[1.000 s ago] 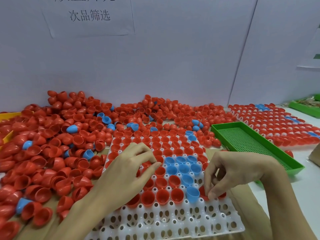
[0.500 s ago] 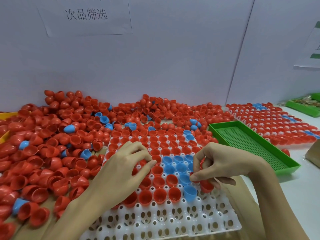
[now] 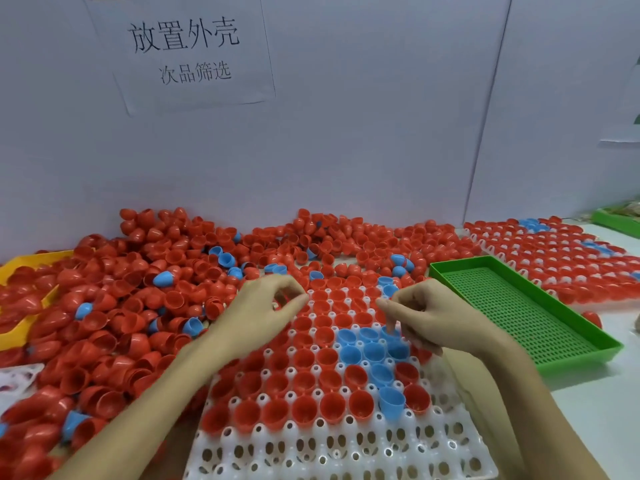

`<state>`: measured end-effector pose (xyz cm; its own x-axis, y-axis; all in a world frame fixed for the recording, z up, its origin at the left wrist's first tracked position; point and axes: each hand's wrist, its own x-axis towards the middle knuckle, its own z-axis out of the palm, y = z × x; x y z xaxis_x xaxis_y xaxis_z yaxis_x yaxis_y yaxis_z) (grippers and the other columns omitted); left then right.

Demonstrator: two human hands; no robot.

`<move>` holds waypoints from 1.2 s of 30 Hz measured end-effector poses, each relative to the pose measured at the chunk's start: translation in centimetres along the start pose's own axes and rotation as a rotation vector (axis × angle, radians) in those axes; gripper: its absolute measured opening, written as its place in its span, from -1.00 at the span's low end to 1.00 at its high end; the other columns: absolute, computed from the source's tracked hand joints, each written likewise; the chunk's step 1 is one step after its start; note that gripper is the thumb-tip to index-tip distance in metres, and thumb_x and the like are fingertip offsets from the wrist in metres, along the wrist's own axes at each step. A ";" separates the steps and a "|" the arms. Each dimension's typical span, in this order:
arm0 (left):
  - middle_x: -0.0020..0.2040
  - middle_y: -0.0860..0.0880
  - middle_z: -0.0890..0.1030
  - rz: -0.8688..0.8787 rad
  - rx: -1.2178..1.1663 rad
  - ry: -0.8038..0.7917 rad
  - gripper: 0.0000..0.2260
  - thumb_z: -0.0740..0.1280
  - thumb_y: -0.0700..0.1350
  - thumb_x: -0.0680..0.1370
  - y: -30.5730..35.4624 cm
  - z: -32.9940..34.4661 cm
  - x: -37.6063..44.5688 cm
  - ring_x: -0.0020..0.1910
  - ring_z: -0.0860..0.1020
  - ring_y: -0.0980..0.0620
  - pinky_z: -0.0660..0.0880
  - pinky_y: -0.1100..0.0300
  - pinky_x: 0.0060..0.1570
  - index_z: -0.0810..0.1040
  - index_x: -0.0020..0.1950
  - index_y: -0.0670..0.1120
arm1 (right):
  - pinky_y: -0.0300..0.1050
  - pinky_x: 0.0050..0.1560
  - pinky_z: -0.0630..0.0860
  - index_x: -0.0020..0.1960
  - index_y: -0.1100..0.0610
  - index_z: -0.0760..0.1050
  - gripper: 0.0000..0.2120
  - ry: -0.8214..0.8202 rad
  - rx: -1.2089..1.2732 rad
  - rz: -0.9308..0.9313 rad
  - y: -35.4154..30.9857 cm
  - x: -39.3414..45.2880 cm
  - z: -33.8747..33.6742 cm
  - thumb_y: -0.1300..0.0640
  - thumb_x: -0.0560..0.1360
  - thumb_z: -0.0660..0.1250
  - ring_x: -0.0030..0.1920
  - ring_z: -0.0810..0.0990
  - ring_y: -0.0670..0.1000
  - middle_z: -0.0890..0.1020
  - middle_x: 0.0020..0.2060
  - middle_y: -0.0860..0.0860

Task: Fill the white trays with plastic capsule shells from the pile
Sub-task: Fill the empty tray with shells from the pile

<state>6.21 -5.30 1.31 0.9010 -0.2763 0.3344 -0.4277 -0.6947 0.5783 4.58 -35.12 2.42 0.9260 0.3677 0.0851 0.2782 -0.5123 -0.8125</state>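
Note:
A white tray (image 3: 346, 452) lies in front of me. Its far rows hold red shells (image 3: 304, 386) and a cluster of blue shells (image 3: 374, 351), and its nearest rows are bare. A big pile of loose red and blue shells (image 3: 138, 306) covers the table to the left and behind. My left hand (image 3: 263, 313) hovers over the tray's far left part. Its fingers curl over what looks like red shells, mostly hidden under the palm. My right hand (image 3: 429, 317) hovers over the blue cluster with thumb and index finger out, and I see nothing in it.
An empty green mesh tray (image 3: 450, 268) sits just right of the white tray. Behind it is another white tray full of shells (image 3: 554, 258). A yellow tray (image 3: 20, 268) lies at the far left, under the pile. A white wall with a paper sign (image 3: 187, 50) closes the back.
My right hand set a red shell into the tray's right side and has moved up and left toward my left hand, now without it. The view has tilted up.

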 end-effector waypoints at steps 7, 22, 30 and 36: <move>0.09 0.02 0.66 -0.043 0.312 -0.061 -0.88 0.33 -0.08 0.65 -2.9 0.7 12.1 0.07 0.61 0.02 0.59 0.01 0.12 0.63 0.12 -0.07 | -0.28 -0.39 0.41 -0.33 0.05 0.63 -0.52 0.234 -0.117 -0.178 1.3 1.3 1.6 -0.13 0.68 0.30 -0.56 0.47 -0.10 0.54 -0.57 0.00; 0.16 -0.13 0.62 -0.093 0.552 0.131 -0.85 0.34 -0.25 0.59 -7.5 5.9 20.2 0.18 0.58 -0.21 0.53 -0.07 0.11 0.67 0.11 -0.15 | -0.20 -0.42 0.35 -0.34 -0.01 0.61 -0.54 0.311 -0.083 -0.249 2.8 2.2 1.5 -0.13 0.69 0.28 -0.56 0.37 -0.11 0.47 -0.58 -0.04; -0.02 0.00 0.75 -0.224 -0.205 0.180 -0.89 0.45 -0.17 0.58 -0.2 2.1 11.0 0.00 0.68 0.05 0.60 0.11 0.11 0.74 0.07 -0.08 | 0.06 -0.35 0.51 -0.13 -0.04 0.64 -0.76 0.371 -0.067 -0.189 2.2 2.0 1.6 -0.02 0.68 0.33 -0.45 0.50 -0.09 0.58 -0.45 0.03; -0.05 -0.12 0.76 -0.355 -0.849 -0.070 -0.82 0.38 -0.19 0.61 4.0 1.6 -1.5 -0.19 0.65 0.03 0.61 0.23 -0.14 0.77 -0.04 -0.03 | -0.09 0.08 0.68 0.48 -0.12 0.50 -0.59 0.044 0.258 -0.371 -0.7 1.4 2.3 0.18 0.69 0.36 0.25 0.69 0.03 0.62 0.34 -0.09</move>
<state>3.25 -8.77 1.92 0.9800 -0.1991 0.0031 -0.0100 -0.0341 0.9994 5.06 -32.50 1.75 0.7874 0.4539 0.4171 0.5254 -0.1403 -0.8392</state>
